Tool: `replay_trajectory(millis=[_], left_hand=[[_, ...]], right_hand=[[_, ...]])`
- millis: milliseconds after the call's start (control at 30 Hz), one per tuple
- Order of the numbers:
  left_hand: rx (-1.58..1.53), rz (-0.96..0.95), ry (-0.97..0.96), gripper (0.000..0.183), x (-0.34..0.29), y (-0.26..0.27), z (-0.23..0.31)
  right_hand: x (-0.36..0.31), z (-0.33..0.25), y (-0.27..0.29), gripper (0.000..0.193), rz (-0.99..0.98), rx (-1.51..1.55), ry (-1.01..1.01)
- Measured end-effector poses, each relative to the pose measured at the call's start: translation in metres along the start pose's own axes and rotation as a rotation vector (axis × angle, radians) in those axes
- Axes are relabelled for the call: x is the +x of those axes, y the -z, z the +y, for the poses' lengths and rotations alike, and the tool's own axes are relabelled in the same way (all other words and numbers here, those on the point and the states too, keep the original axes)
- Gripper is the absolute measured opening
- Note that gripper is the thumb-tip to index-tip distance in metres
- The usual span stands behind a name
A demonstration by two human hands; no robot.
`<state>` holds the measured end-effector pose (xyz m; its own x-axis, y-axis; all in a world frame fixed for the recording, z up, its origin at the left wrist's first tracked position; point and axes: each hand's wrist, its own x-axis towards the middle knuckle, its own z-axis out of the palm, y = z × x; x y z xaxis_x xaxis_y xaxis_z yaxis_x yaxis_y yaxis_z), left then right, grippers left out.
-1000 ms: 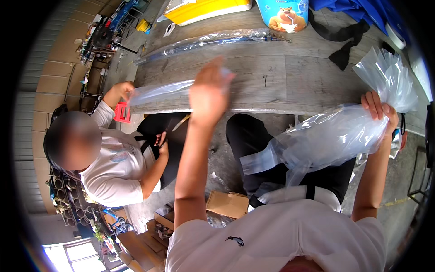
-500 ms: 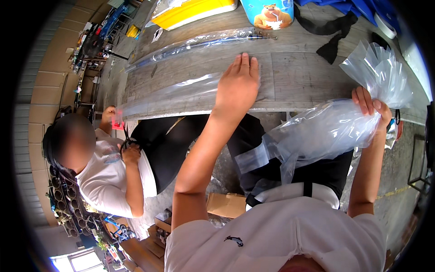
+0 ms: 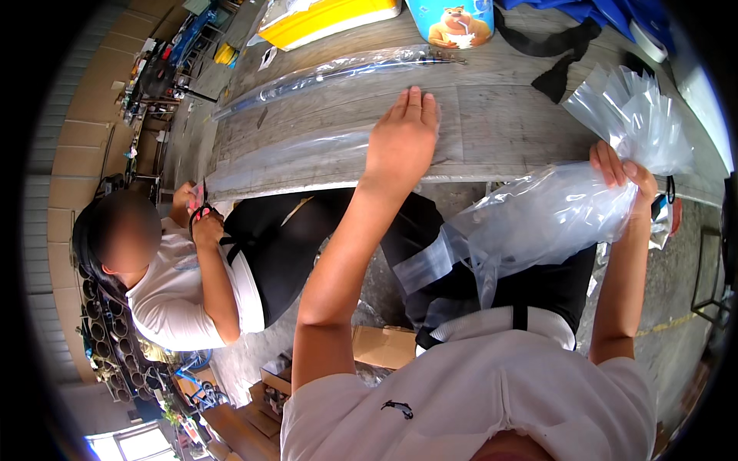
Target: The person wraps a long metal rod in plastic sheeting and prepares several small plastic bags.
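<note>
My left hand (image 3: 403,138) lies flat on the grey wood-patterned table (image 3: 500,127), fingers stretched away from me, over the near end of a long strip of clear plastic film (image 3: 304,156). The strip runs left along the table's front edge to a person beside me. That person's hand (image 3: 206,229) holds black-handled scissors (image 3: 201,209) at the strip's far end, and their other hand is there too, beside something red. My right hand (image 3: 626,177) is closed round a gathered bundle of clear plastic film (image 3: 538,215), which fans out above the fist and hangs over my lap.
Farther back lie long thin rods in a clear sleeve (image 3: 330,75), a yellow box (image 3: 330,21) and a blue tub with a cartoon bear (image 3: 453,24). A black strap (image 3: 557,58), blue cloth (image 3: 565,11) and a tape roll (image 3: 648,42) are at the back right.
The other person's scissors have moved up to the strip's far end, beside their other hand. My left hand stays flat on the film, and my right still grips the bundle.
</note>
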<state>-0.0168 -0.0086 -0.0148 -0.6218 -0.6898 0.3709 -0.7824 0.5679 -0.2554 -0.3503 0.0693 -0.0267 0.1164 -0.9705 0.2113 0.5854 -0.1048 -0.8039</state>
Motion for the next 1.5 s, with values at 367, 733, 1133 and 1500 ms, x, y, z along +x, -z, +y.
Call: replay_trajectory(millis=[367,733,1133,1500], left_hand=[[-0.507,0.037,0.148,0.041,0.006,0.027,0.021],[-0.791,0.196,0.256,0.042,0.037,0.097,0.103],[-1.224,-0.586,0.426,0.058,-0.119,0.057,0.096],[-0.163,0.351,0.84,0.079,-0.181,0.097,-0.087]], right_hand=[[-0.002,0.004,-0.034,0.059,0.204,-0.042,0.049],[-0.002,0.02,-0.128,0.08,0.165,-0.146,-0.301],[0.002,-0.019,-0.047,0.015,-0.2,0.017,0.13],[-0.004,-0.011,0.002,0.021,0.037,0.255,0.066]])
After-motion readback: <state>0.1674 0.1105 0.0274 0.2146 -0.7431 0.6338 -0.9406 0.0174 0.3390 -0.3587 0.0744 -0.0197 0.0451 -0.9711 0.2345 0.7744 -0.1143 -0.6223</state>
